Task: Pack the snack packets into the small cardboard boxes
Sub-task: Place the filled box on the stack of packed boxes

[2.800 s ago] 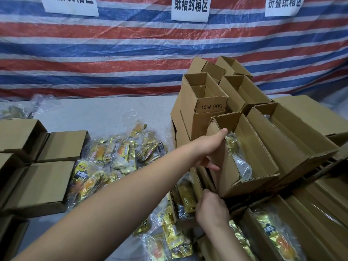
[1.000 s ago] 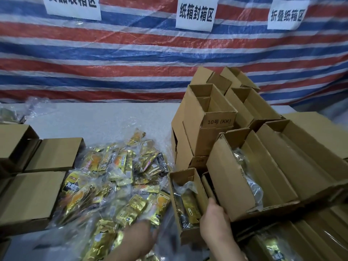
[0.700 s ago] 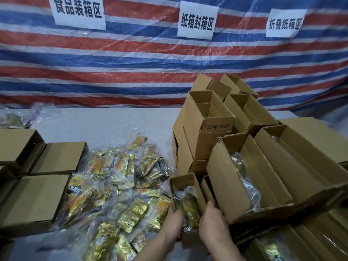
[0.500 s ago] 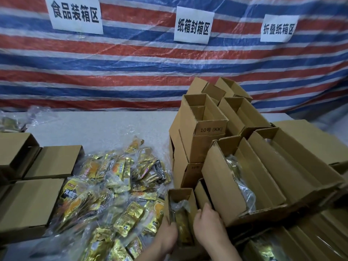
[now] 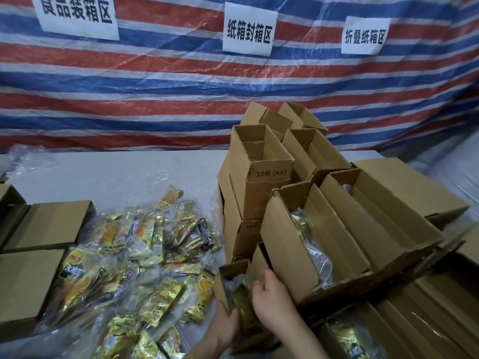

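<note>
Head view is showing both my hands working at one small open box [image 5: 223, 283], my landmark, near the bottom edge. I am gripping its left wall low down with my left hand [image 5: 225, 330], fingers curled onto the cardboard. I am curling my right hand [image 5: 272, 294] over its right rim, fingertips dipping inside, where a gold snack packet [image 5: 242, 304] in clear wrap is lying; whether I am pinching the packet itself I cannot tell. Left of this box, a loose heap of snack packets [image 5: 134, 257] is spreading over the grey table [image 5: 103, 174]. Just right of it, a larger open carton [image 5: 287, 250] is leaning, holding more wrapped packets. Behind it, empty boxes [image 5: 259, 164] are standing stacked, one marked "10号 (KK)". Far left of it, closed boxes [image 5: 44, 224] are lying flat.
</note>
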`<state>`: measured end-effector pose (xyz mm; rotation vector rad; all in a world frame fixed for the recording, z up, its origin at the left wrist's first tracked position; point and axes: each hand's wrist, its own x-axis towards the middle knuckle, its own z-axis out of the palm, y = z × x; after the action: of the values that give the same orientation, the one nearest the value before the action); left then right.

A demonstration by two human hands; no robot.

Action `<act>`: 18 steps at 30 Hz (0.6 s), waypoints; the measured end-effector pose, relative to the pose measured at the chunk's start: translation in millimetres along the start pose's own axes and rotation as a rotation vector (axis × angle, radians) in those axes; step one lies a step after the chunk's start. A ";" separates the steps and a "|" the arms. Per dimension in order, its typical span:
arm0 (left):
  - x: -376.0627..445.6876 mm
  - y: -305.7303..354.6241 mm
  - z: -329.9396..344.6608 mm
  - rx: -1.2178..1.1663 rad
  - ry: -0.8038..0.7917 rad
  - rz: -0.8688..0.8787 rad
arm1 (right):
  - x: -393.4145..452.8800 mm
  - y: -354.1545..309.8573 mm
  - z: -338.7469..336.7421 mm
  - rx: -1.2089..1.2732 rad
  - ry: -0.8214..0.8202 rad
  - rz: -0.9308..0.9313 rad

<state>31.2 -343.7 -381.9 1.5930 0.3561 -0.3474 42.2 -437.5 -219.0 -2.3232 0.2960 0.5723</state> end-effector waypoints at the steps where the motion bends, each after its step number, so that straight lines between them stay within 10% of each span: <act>1: -1.0 2.8 -5.3 0.009 -0.025 -0.049 | 0.3 0.2 0.7 -0.002 -0.001 -0.005; 9: 16.6 -36.4 -79.8 1.263 -0.061 0.190 | 2.2 -4.6 -2.9 0.285 -0.050 0.070; 18: 18.4 -74.7 -109.2 1.463 0.397 0.487 | -40.8 -30.6 -32.2 0.634 -0.038 -0.050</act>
<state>16.2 -230.8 -451.7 3.1126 -0.0794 0.1910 27.8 -435.9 -160.5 -1.7016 0.3424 0.4189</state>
